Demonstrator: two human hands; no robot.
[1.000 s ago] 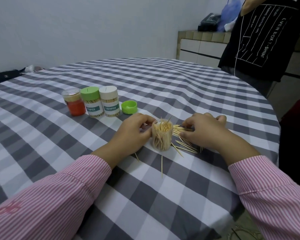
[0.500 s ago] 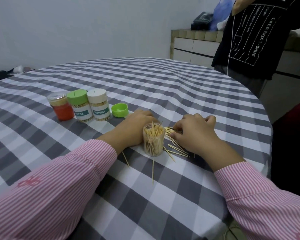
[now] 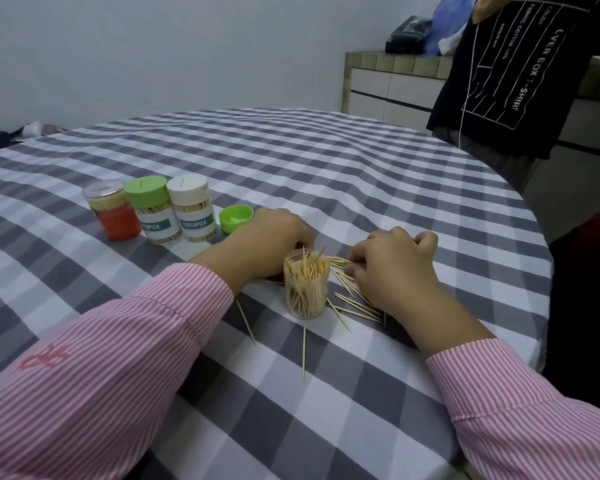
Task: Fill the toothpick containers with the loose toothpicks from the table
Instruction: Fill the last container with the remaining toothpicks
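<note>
An open clear container point(image 3: 305, 289), packed with upright toothpicks, stands on the checked tablecloth point(image 3: 326, 174). My left hand point(image 3: 264, 244) lies palm down just left of and behind it, and the container hides the fingertips. To the right, my right hand point(image 3: 392, 268) has its fingers curled and pinches a bundle from the loose toothpicks point(image 3: 354, 303) that lie under and in front of it. Two stray toothpicks point(image 3: 303, 351) lie nearer to me. The container's green lid point(image 3: 236, 218) rests upside down behind my left hand.
Three closed containers stand in a row at the left: an orange one point(image 3: 113, 211), a green-lidded one point(image 3: 151, 209) and a white-lidded one point(image 3: 193, 209). A person in a black T-shirt point(image 3: 510, 71) stands at the table's far right edge. A cabinet point(image 3: 388, 88) lies behind.
My left hand let go of the open container's side and slid to just behind it. My right hand stayed on the loose pile, gathering toothpicks.
</note>
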